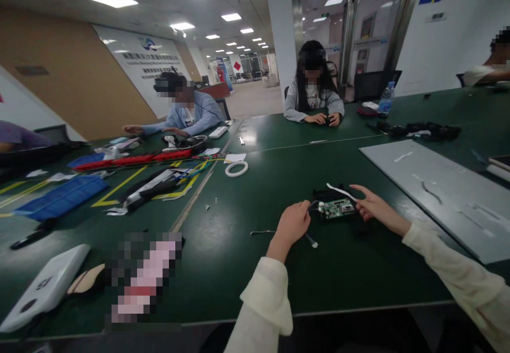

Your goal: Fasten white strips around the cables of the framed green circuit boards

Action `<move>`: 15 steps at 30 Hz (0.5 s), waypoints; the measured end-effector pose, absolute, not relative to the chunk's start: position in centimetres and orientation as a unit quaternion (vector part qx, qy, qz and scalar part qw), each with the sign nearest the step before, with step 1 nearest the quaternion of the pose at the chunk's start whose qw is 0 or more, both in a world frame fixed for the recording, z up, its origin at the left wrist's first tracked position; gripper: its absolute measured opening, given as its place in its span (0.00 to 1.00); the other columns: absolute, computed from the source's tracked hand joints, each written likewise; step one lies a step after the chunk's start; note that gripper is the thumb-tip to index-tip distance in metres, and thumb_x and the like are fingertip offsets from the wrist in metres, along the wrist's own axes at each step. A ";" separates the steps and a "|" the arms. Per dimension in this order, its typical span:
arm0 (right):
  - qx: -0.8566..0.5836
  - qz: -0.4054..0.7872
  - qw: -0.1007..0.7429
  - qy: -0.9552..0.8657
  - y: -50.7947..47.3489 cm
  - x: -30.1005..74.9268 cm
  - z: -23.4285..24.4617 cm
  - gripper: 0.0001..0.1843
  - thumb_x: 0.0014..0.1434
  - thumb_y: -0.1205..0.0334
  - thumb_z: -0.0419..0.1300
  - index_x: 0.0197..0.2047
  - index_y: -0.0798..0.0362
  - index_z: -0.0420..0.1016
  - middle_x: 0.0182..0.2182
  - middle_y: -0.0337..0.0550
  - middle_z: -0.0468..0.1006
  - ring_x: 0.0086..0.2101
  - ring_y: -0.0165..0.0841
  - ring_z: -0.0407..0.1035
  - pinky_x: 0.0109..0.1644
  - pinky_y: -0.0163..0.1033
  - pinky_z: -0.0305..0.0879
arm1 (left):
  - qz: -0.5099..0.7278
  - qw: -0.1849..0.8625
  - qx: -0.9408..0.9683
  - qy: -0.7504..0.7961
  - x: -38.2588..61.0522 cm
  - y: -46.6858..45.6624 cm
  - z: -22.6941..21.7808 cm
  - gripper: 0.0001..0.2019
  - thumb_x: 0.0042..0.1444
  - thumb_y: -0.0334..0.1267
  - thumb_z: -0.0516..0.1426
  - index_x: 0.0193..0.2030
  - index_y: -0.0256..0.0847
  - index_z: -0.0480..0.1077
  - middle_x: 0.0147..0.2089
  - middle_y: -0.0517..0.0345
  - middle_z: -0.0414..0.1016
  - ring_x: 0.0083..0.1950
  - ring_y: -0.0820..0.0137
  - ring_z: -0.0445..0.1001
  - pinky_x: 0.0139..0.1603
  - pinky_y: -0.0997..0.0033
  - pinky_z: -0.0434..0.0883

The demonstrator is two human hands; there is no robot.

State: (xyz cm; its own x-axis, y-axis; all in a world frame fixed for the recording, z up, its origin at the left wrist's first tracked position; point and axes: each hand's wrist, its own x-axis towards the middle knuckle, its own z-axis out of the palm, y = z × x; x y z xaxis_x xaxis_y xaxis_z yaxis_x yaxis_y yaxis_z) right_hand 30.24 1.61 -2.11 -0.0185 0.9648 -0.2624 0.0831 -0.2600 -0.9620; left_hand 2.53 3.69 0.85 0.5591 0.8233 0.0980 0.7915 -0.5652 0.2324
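Observation:
A small green circuit board (337,208) sits in a black housing (323,194) on the dark green table (279,268). A white strip (339,190) curls over its far edge. My left hand (294,224) is closed at the board's left side, pinching a thin cable (311,240) that trails toward me. My right hand (370,204) rests at the board's right edge, its fingers pressed together against the housing. Both arms wear cream sleeves.
A grey panel (442,193) lies to the right. A white tape ring (236,169), red and blue plastic parts (131,160), cables and a white device (45,286) lie to the left. Two people sit across the table, with a water bottle (385,99) near one.

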 end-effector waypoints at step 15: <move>-0.597 0.506 0.384 -0.490 0.9 31.5 -2.0 0.36 0.60 0.63 0.56 0.69 0.53 0.47 0.24 0.38 0.73 0.24 0.28 0.70 0.29 0.32 0.70 | 0.129 0.097 0.859 0.486 3.5 2.2 0.9 0.10 0.60 0.32 0.51 0.48 0.41 0.67 0.39 0.55 0.75 0.38 0.69 0.73 0.38 0.73 0.67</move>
